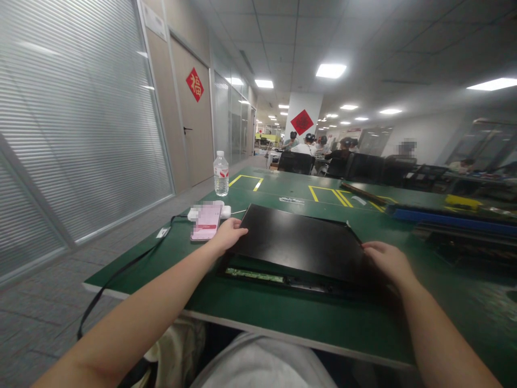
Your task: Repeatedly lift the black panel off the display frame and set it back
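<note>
Black frame (310,285): green board (254,275) inside | left hand (230,235), right hand (386,259): gripping dark panel (301,238)

The black panel (299,242) hides some fingers of the left hand (229,235) and right hand (388,263). Left of it, a phone (209,226) is partly pixelated; right of it, dark pieces (452,237) blur and a blue bar (456,220) is cut off.

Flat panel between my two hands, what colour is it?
The flat panel is black with a soft sheen; it shows in the head view, the only one here.
</note>
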